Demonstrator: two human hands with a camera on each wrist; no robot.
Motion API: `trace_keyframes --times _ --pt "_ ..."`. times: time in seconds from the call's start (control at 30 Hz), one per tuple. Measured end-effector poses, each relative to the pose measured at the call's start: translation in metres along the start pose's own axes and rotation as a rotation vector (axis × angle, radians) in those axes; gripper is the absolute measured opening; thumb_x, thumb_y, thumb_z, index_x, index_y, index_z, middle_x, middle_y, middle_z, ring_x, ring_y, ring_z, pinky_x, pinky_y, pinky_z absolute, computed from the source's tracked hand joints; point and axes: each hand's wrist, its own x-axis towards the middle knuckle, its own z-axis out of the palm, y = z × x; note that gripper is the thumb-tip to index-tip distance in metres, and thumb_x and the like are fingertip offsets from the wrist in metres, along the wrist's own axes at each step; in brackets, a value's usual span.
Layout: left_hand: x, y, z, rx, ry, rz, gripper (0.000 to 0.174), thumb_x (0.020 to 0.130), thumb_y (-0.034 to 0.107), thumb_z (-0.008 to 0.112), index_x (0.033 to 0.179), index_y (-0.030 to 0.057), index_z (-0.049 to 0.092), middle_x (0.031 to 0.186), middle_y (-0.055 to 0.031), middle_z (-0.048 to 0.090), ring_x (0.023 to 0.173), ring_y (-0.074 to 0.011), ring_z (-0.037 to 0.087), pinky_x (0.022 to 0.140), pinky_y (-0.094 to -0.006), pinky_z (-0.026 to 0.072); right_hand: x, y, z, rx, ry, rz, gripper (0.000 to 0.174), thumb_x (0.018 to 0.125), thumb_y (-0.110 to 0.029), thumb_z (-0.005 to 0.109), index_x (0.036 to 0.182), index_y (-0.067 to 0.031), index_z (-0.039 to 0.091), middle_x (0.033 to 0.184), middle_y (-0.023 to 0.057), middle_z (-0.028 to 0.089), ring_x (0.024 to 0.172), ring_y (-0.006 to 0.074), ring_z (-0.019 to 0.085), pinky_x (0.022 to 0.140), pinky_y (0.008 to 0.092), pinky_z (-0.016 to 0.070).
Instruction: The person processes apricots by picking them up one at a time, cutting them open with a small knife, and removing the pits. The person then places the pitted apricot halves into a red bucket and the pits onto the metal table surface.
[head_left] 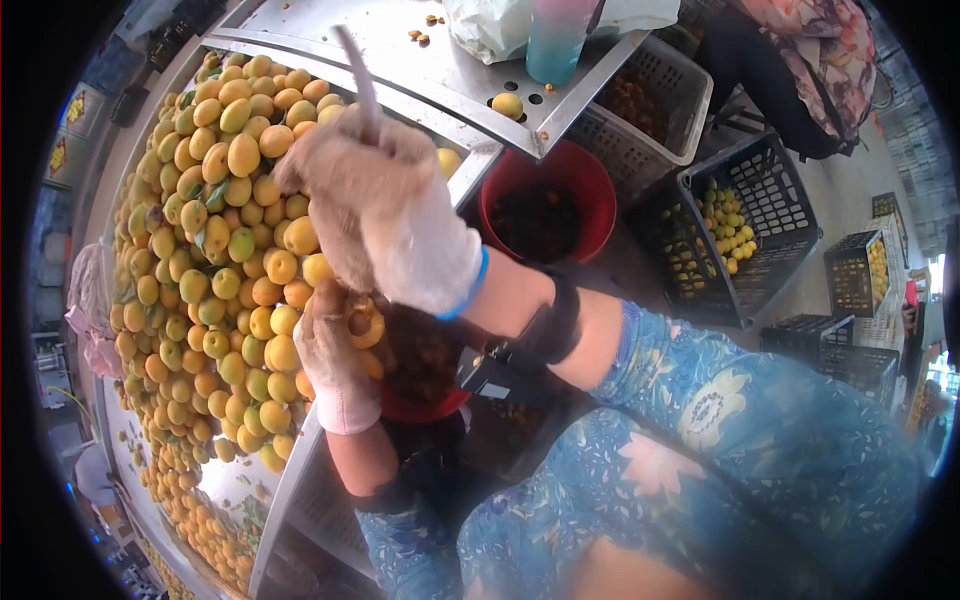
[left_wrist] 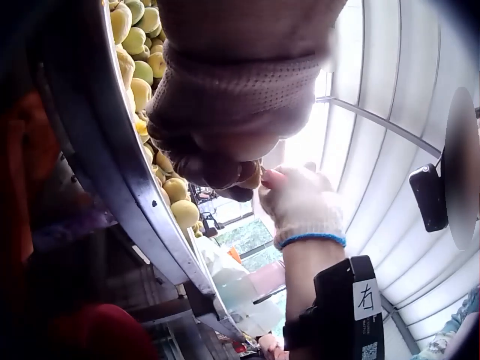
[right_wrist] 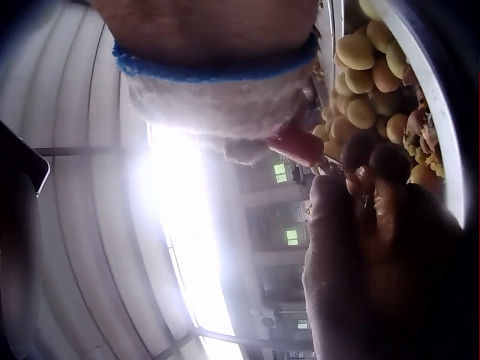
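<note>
My gloved left hand [head_left: 335,368] grips an apricot [head_left: 368,330], cut open with a brown pit showing, at the edge of a big apricot heap [head_left: 225,250]. Just above it, my right hand [head_left: 390,205], in a knitted glove with a blue cuff, holds a slim knife-like tool [head_left: 358,72]. One end of the tool rises as a greyish strip past the knuckles. In the right wrist view a red part of the tool [right_wrist: 296,144] points toward the left fingers [right_wrist: 330,225]. Glistening flesh of the apricot [right_wrist: 386,201] shows between those fingers.
Below my hands is a red bucket [head_left: 425,408] with dark contents; another red bucket [head_left: 600,205] stands beyond the metal edge. A grey crate [head_left: 690,130] and a black crate of fruit [head_left: 770,205] sit right. A teal bottle [head_left: 556,50] and loose apricot [head_left: 507,105] are on the metal table.
</note>
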Motion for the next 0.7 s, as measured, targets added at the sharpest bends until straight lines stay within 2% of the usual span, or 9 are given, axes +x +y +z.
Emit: trace_keyframes --times 0.07,0.17,0.27,0.37,0.43,0.47,0.53,0.63,0.7 --pt "0.002 -0.002 0.001 0.066 0.003 0.115 0.044 0.098 0.037 0.044 0.095 -0.0032 0.06 0.074 -0.0095 0.063 0.05 -0.0121 0.054 0.043 -0.0229 0.0403 0.008 -0.001 -0.003 0.079 0.117 0.061 0.026 0.095 -0.021 0.054 0.083 0.0006 0.061 0.049 0.0002 0.045 0.032 0.0107 0.038 0.03 0.0254 0.0309" --pt "-0.002 0.002 0.006 -0.2 0.027 -0.085 0.045 0.098 0.038 0.044 0.093 -0.0031 0.06 0.074 -0.0095 0.063 0.049 -0.0121 0.054 0.041 -0.0223 0.0396 0.014 0.001 -0.01 0.107 0.121 0.139 0.025 0.095 -0.021 0.053 0.084 0.0003 0.062 0.049 -0.0003 0.043 0.032 0.0105 0.036 0.031 0.0251 0.0308" --pt "-0.003 0.003 0.004 -0.197 0.003 -0.08 0.043 0.098 0.038 0.044 0.091 -0.0009 0.061 0.074 -0.0079 0.062 0.045 -0.0123 0.052 0.038 -0.022 0.0384 0.013 0.001 -0.008 0.08 0.032 0.168 0.026 0.095 -0.021 0.053 0.082 0.0001 0.062 0.052 -0.0001 0.047 0.032 0.0101 0.038 0.03 0.0256 0.031" --pt "0.001 -0.004 -0.002 -0.032 -0.047 -0.128 0.039 0.099 0.034 0.044 0.092 -0.0004 0.062 0.075 -0.0069 0.062 0.052 -0.0126 0.054 0.047 -0.0229 0.0422 0.011 0.013 -0.001 -0.203 -0.064 -0.02 0.019 0.093 -0.018 0.058 0.087 -0.0013 0.066 0.072 0.0012 0.062 0.049 0.0045 0.049 0.041 0.0184 0.0386" --pt "0.013 -0.036 -0.01 0.43 0.011 0.525 0.034 0.098 0.028 0.045 0.095 -0.001 0.062 0.075 -0.0059 0.06 0.063 -0.0126 0.056 0.059 -0.0245 0.0443 0.007 0.03 0.002 -0.272 -0.13 -0.137 0.017 0.093 -0.017 0.059 0.089 -0.0021 0.067 0.075 0.0014 0.063 0.053 0.0032 0.049 0.044 0.0168 0.0393" --pt "0.012 -0.04 -0.012 0.431 0.008 0.522 0.034 0.098 0.028 0.045 0.095 -0.001 0.062 0.075 -0.0059 0.06 0.063 -0.0126 0.056 0.059 -0.0245 0.0443 0.006 0.035 0.003 -0.34 -0.192 -0.254 0.016 0.093 -0.016 0.059 0.091 -0.003 0.068 0.079 0.0016 0.064 0.056 0.0019 0.049 0.047 0.0152 0.04" --pt "0.008 -0.037 -0.011 0.262 0.034 0.347 0.034 0.098 0.027 0.047 0.097 -0.0028 0.062 0.074 -0.0048 0.059 0.072 -0.0123 0.056 0.066 -0.0252 0.0429 0.007 0.033 0.003 -0.307 -0.164 -0.284 0.017 0.093 -0.017 0.059 0.089 -0.0028 0.067 0.069 0.001 0.062 0.048 0.0032 0.048 0.042 0.0174 0.0388" --pt "0.0 -0.005 0.002 0.017 0.055 0.103 0.04 0.098 0.035 0.048 0.095 -0.0021 0.063 0.074 -0.0047 0.059 0.068 -0.012 0.055 0.062 -0.0241 0.0431 0.011 0.003 -0.003 -0.085 0.076 0.043 0.023 0.092 -0.022 0.059 0.081 -0.003 0.062 0.048 -0.0005 0.047 0.032 0.0096 0.041 0.031 0.0242 0.0313" --pt "-0.001 0.0 0.002 -0.179 0.022 -0.064 0.044 0.098 0.04 0.047 0.094 -0.0008 0.062 0.075 -0.0059 0.06 0.065 -0.0123 0.055 0.06 -0.0247 0.0441 0.02 0.009 -0.016 0.157 0.183 0.222 0.025 0.094 -0.025 0.056 0.082 -0.0037 0.06 0.047 -0.0018 0.042 0.032 0.0097 0.035 0.03 0.0246 0.0271"
